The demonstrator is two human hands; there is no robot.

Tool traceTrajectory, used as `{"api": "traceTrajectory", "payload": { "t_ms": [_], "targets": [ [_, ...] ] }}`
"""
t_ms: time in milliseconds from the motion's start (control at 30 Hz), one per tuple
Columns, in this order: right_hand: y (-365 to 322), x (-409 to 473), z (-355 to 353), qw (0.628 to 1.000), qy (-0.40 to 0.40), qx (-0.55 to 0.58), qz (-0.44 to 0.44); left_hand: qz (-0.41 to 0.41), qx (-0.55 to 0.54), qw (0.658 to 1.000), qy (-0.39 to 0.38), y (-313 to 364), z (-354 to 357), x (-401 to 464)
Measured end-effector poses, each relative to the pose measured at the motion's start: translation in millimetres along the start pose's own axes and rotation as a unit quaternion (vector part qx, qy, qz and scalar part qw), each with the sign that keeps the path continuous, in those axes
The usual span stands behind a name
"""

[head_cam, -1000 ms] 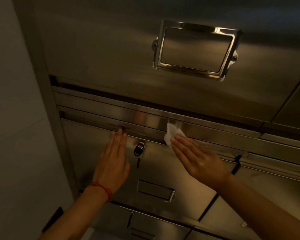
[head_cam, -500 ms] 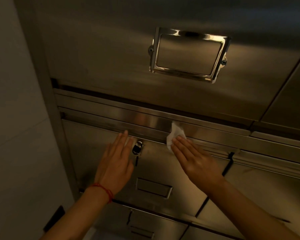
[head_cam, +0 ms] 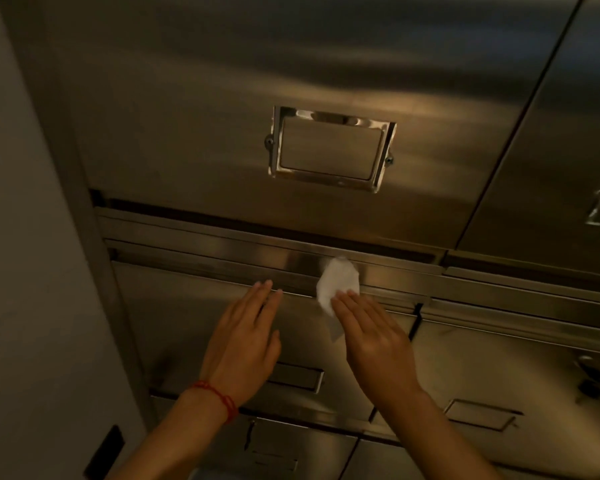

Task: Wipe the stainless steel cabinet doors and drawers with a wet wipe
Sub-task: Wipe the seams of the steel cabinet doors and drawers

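2 bare forearms, a thin red string bracelet (head_cam: 216,398) round the left wrist

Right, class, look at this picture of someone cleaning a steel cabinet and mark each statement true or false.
1. The right hand presses a white wet wipe against the steel cabinet. True.
2. The left hand holds the wipe. False: it lies flat on the drawer front, holding nothing.
3. A red string bracelet is on the left wrist. True.
4. The large shiny metal label frame sits below both hands. False: it is above them.
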State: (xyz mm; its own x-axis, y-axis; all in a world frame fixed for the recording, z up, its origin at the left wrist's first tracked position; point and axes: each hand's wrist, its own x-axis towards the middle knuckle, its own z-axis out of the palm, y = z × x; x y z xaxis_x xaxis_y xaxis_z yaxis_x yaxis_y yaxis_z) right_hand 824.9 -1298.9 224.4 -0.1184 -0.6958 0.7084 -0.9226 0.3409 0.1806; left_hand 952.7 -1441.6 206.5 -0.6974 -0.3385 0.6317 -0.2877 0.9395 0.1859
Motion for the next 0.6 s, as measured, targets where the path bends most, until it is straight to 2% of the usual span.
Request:
{"api": "traceTrajectory", "payload": {
  "t_ms": [200,600],
  "targets": [
    [-4.5,-3.1,-25.6,0.999,0.004,-0.002,0.043,0.022,-0.033,0.999,-0.004,29.6,-25.0,10.0],
    [-1.5,5.2,-91.6,0.998,0.016,-0.035,0.048,0.1,-0.054,0.994,0.005,77.0,-65.2,35.8]
  ]
}}
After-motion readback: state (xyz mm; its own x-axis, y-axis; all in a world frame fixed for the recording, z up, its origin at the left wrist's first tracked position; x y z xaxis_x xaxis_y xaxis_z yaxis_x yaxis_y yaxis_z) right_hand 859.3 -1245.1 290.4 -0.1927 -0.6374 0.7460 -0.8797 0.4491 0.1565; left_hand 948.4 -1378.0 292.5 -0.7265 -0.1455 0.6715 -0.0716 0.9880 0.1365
